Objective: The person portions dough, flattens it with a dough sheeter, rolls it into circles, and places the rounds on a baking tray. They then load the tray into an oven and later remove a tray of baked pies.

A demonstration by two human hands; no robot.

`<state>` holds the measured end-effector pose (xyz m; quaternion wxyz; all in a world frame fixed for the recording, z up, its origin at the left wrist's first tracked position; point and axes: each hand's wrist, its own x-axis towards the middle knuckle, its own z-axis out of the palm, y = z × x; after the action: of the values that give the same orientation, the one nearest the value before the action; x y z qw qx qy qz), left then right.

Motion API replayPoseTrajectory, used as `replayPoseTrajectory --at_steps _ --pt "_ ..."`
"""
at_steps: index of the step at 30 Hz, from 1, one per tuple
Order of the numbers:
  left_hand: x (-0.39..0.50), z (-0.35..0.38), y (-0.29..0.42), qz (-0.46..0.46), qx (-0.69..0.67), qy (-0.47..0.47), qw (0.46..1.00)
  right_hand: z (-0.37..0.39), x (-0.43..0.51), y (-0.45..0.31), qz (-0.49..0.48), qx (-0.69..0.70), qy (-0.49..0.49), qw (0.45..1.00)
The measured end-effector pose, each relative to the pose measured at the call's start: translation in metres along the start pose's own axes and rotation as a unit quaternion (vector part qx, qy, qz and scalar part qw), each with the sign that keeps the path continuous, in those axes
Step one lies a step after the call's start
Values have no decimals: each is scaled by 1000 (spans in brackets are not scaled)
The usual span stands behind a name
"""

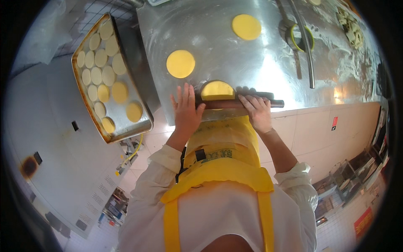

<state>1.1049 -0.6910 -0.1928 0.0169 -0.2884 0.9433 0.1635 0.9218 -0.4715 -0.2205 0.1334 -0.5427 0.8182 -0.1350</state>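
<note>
A dark wooden rolling pin [223, 104] lies across a yellow dough round [217, 89] near the front edge of the metal worktop. My left hand [187, 108] rests flat at the pin's left end, fingers extended and apart. At the right part of the pin, my right hand [258, 111] presses on it with fingers laid over the top; the pin's end sticks out beyond it. Two more yellow dough rounds lie farther off, one at the left [180, 64] and one at the back [246, 27].
At the left, a metal baking tray [146, 126] holds several pale and yellow dough rounds. A green-rimmed ring [293, 37] sits beneath or behind a long metal rod [310, 66] on the floury worktop [214, 47]. Dough scraps [352, 30] lie at the back right.
</note>
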Motion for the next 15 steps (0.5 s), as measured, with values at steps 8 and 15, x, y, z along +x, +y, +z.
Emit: replayPoseTrajectory --at_steps 8,15 --pt "113 -4 -16 -26 127 174 976 -51 152 2 66 -177 86 978" --pt "4 -13 17 10 -56 -43 997 -41 58 -27 61 -102 -91 989"
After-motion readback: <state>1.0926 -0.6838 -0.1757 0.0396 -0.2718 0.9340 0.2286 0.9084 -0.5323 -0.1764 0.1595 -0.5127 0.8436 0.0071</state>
